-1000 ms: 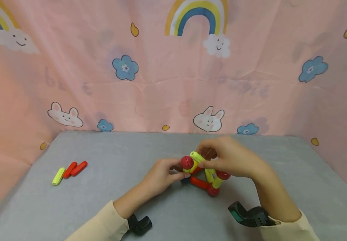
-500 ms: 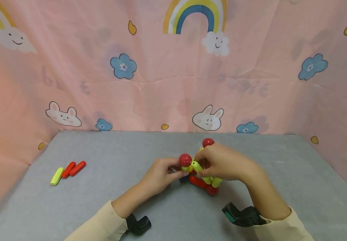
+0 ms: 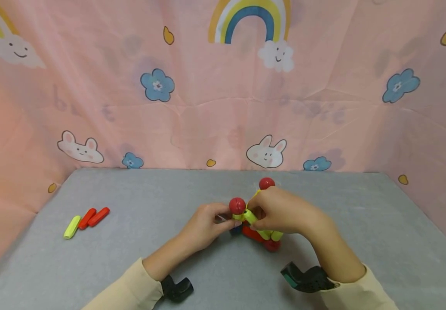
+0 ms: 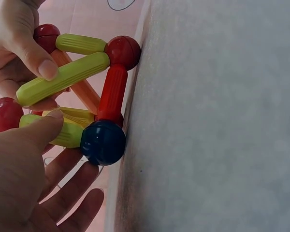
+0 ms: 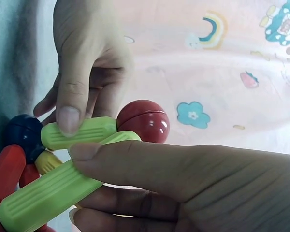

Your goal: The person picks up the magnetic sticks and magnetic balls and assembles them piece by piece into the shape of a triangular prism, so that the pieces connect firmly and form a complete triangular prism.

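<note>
Mid-assembly of a magnetic rod-and-ball frame [image 3: 259,230] at the middle of the gray table [image 3: 149,267]. Left hand [image 3: 207,226] pinched a short yellow-green rod [image 5: 79,131] joining the blue ball [image 4: 103,142] and a red ball [image 3: 237,205]. Right hand [image 3: 284,211] pinched a long yellow-green rod [image 4: 63,79], one end free. Next move likely calls for seating that end on the red ball.

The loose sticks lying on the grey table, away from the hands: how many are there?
3. They lie side by side at the table's left: a yellow-green stick outermost, then two red sticks. More sticks are built into the structure.
</note>
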Demonstrator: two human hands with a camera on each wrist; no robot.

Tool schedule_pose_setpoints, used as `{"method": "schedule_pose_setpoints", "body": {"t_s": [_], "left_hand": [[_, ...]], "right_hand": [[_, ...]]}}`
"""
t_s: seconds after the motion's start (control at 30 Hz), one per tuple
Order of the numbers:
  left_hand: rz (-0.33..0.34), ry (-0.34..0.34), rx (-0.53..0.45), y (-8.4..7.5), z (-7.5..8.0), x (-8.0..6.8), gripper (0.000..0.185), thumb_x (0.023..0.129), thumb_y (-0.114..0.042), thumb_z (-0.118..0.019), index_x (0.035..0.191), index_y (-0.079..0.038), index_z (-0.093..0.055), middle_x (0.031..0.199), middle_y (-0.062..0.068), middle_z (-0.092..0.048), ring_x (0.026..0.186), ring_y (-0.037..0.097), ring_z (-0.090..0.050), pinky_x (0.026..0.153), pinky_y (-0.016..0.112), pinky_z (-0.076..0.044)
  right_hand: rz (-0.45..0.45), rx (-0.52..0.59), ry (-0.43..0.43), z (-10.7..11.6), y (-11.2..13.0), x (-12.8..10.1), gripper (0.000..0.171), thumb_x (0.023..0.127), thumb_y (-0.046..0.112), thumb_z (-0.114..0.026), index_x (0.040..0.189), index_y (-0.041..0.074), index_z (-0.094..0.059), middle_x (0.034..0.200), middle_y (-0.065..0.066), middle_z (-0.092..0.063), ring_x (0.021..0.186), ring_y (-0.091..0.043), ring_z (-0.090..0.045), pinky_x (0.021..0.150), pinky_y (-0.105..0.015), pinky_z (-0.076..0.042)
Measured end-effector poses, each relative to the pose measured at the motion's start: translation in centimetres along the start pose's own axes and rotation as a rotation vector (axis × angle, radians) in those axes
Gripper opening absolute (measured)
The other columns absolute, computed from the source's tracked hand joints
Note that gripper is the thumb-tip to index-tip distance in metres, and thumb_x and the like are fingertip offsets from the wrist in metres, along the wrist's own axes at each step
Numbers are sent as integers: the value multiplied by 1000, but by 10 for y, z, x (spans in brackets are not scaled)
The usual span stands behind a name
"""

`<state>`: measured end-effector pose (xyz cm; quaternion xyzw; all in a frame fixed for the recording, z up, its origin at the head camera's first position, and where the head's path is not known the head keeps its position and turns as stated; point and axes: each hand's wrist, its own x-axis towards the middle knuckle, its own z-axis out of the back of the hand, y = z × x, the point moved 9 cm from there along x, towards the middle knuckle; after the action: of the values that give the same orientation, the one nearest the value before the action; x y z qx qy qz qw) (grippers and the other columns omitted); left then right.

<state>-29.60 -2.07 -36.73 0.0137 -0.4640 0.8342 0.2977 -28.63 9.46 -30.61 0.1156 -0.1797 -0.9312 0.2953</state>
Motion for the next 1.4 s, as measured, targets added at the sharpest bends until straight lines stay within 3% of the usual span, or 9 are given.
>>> {"method": "schedule_pose_setpoints", "body": {"t_s": [0.37, 0.47, 0.67, 0.8, 0.9, 1.0, 1.1, 1.23, 1.4], "left_hand": [[-29, 1, 10, -2, 0, 0, 16, 89, -15, -77, 106, -13, -77, 102, 1, -77, 92, 14, -72, 79, 23, -59], [-15, 26, 31, 0, -2, 0, 20, 89, -11, -77, 108, -12, -76, 104, 2, -77, 92, 15, -73, 81, 25, -59], [31, 76, 54, 4, -7, -1, 28, 89, -10, -76, 116, -13, -71, 108, 2, -75, 97, 16, -73, 87, 30, -59], [59, 82, 72, 7, -8, -1, 28, 90, -13, -75, 117, -15, -70, 110, 1, -75, 98, 16, -74, 87, 32, -60], [72, 81, 68, 9, -8, -1, 27, 90, -13, -75, 117, -15, -70, 111, 1, -75, 98, 16, -74, 87, 33, -60], [79, 85, 69, 10, -7, -2, 26, 90, -13, -76, 115, -15, -70, 110, 1, -75, 98, 16, -73, 87, 34, -60], [95, 94, 58, 12, -5, -2, 26, 90, -14, -75, 115, -16, -71, 111, 1, -75, 100, 17, -73, 89, 37, -60], [124, 111, 39, 17, -3, -3, 29, 89, -14, -76, 118, -17, -71, 112, 2, -75, 102, 19, -72, 89, 39, -60], [157, 123, 49, 24, 6, -1, 32, 89, -14, -76, 120, -18, -70, 112, 3, -74, 100, 19, -72, 82, 35, -60]], "right_hand": [[-28, -4, -15, -2, -4, 3, 16, 79, 22, -87, 90, 15, -77, 67, 7, -62, 62, -8, -55, 57, -22, -51], [-26, 17, -21, 2, -5, 0, 20, 79, 24, -87, 95, 15, -77, 78, 6, -69, 71, -9, -61, 64, -23, -55], [-120, 45, -5, 18, -21, -18, 50, 72, 36, -91, 112, 14, -73, 108, -3, -72, 97, -23, -62, 70, -28, -57], [-206, 22, 84, 18, -41, -33, 75, 63, 43, -94, 125, 12, -66, 112, -5, -67, 99, -22, -59, 71, -33, -56], [-245, 16, 158, 12, -56, -38, 83, 61, 43, -95, 131, 11, -62, 109, -4, -68, 97, -21, -60, 73, -36, -56], [-265, 5, 202, 3, -68, -36, 82, 62, 44, -95, 130, 11, -63, 107, -2, -70, 97, -21, -61, 74, -38, -57], [-250, 6, 245, -12, -73, -27, 68, 62, 42, -95, 117, 12, -70, 97, 2, -69, 90, -17, -61, 73, -35, -55], [-204, 93, 279, -32, -75, -13, 52, 65, 35, -95, 106, 14, -70, 88, 4, -66, 82, -15, -59, 74, -33, -52], [-141, 185, 241, -38, -76, -1, 42, 72, 33, -92, 102, 13, -69, 83, 3, -65, 80, -15, -59, 72, -31, -50]]}}
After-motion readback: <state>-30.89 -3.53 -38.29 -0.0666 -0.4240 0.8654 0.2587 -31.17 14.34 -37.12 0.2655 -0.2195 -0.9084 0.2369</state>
